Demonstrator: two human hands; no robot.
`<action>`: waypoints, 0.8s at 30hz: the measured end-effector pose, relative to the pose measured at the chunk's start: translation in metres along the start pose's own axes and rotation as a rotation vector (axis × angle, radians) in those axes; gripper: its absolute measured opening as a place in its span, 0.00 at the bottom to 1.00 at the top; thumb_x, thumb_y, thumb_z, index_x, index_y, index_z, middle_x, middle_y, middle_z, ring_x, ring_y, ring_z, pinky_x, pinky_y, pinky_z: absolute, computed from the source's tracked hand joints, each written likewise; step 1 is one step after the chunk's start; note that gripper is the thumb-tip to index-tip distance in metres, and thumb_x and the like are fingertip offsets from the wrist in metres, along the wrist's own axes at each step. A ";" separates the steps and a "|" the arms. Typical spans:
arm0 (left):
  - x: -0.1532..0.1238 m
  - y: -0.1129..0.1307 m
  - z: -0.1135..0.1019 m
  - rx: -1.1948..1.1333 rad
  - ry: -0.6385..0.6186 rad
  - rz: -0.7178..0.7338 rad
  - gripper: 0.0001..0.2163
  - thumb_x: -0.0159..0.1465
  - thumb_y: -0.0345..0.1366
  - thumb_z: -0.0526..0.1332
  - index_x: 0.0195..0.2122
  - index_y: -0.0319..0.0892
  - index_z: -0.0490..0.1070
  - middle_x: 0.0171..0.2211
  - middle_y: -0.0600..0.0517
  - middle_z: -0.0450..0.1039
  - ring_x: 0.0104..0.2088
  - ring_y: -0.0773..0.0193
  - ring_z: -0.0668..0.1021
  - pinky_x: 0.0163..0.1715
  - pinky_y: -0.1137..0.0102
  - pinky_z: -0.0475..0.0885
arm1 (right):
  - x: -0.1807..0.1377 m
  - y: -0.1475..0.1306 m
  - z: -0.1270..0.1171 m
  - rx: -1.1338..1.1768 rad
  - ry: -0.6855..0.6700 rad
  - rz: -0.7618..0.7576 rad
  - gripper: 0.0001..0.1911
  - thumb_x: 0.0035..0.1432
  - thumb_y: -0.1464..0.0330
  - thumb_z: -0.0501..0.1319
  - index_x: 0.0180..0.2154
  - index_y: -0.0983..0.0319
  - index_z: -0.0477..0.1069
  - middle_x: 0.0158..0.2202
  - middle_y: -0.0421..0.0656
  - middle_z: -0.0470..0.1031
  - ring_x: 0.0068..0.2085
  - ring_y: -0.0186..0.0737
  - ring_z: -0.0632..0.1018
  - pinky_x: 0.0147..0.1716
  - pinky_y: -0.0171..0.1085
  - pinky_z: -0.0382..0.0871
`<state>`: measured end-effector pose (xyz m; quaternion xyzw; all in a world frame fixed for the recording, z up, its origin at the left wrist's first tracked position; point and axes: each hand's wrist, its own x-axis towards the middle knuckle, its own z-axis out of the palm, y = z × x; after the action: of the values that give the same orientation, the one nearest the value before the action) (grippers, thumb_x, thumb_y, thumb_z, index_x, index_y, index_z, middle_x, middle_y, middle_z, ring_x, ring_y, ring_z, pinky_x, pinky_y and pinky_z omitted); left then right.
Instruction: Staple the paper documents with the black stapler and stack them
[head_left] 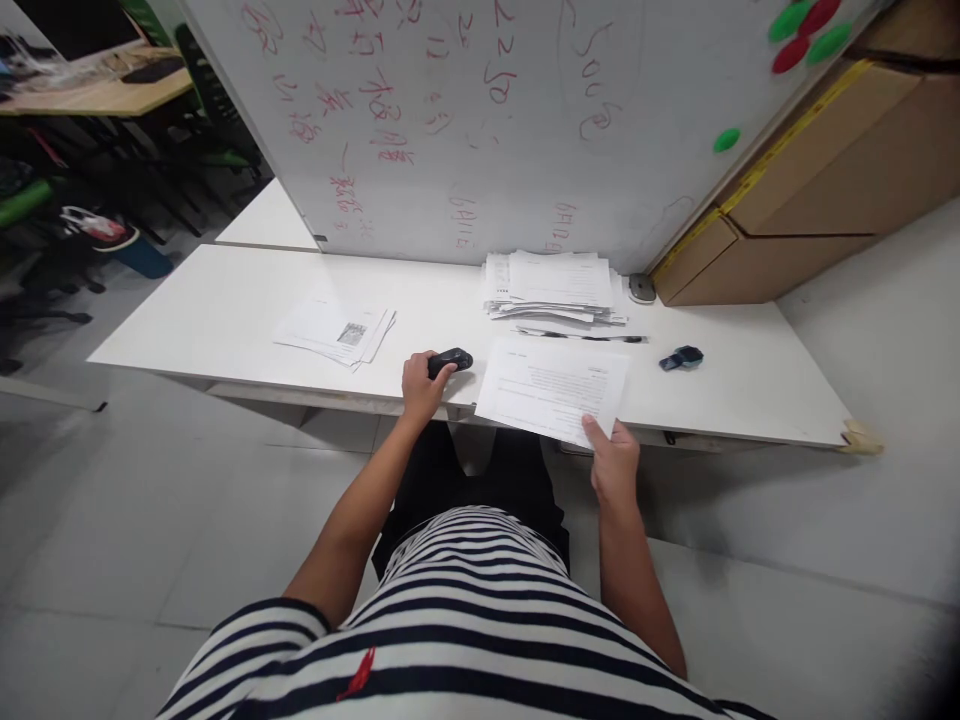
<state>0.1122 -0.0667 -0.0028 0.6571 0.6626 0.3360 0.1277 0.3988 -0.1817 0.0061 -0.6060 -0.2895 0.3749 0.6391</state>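
My left hand [421, 385] grips a black stapler [452, 361] close to the front edge of the white table. In my right hand [616, 462] is the lower right corner of printed paper [551, 388], the thumb lying on top. The paper slants over the table's front edge; whether it is one sheet or more, I cannot tell. Just behind it lies a thin dark, pen-like thing [581, 336]. A thick stack of papers [559, 285] rests further back, against the whiteboard. Left of my left hand sits a smaller, loosely fanned pile of papers [330, 332].
A whiteboard [420, 190] with red writing rises behind the table [202, 310]. Cardboard boxes [810, 190] stand at the back right. A small dark blue object [681, 358] and a grey rounded one [641, 289] lie on the right. A bin [139, 250] is on the floor at left.
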 end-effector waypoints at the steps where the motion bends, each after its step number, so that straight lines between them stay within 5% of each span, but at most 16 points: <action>1: 0.001 -0.001 0.000 -0.004 -0.004 -0.008 0.15 0.63 0.49 0.58 0.45 0.46 0.66 0.43 0.47 0.70 0.46 0.54 0.70 0.45 0.62 0.66 | 0.002 -0.006 -0.005 0.032 -0.002 -0.008 0.24 0.48 0.59 0.69 0.46 0.64 0.76 0.46 0.47 0.79 0.49 0.49 0.78 0.55 0.53 0.66; 15: 0.006 -0.007 0.001 0.043 -0.118 0.099 0.16 0.61 0.50 0.61 0.43 0.45 0.68 0.41 0.46 0.70 0.44 0.52 0.69 0.45 0.61 0.64 | 0.003 -0.010 -0.011 0.125 -0.030 0.021 0.24 0.47 0.61 0.70 0.47 0.63 0.75 0.45 0.46 0.79 0.51 0.47 0.77 0.58 0.51 0.64; 24: 0.006 -0.011 0.007 0.105 -0.110 0.104 0.18 0.62 0.52 0.59 0.45 0.45 0.68 0.41 0.45 0.69 0.45 0.51 0.70 0.44 0.62 0.63 | 0.006 0.010 -0.013 -0.092 0.018 -0.004 0.25 0.48 0.58 0.69 0.46 0.65 0.76 0.45 0.48 0.79 0.47 0.48 0.78 0.55 0.51 0.66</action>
<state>0.1076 -0.0583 -0.0132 0.7140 0.6360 0.2704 0.1117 0.4121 -0.1840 -0.0059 -0.6374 -0.3016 0.3545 0.6141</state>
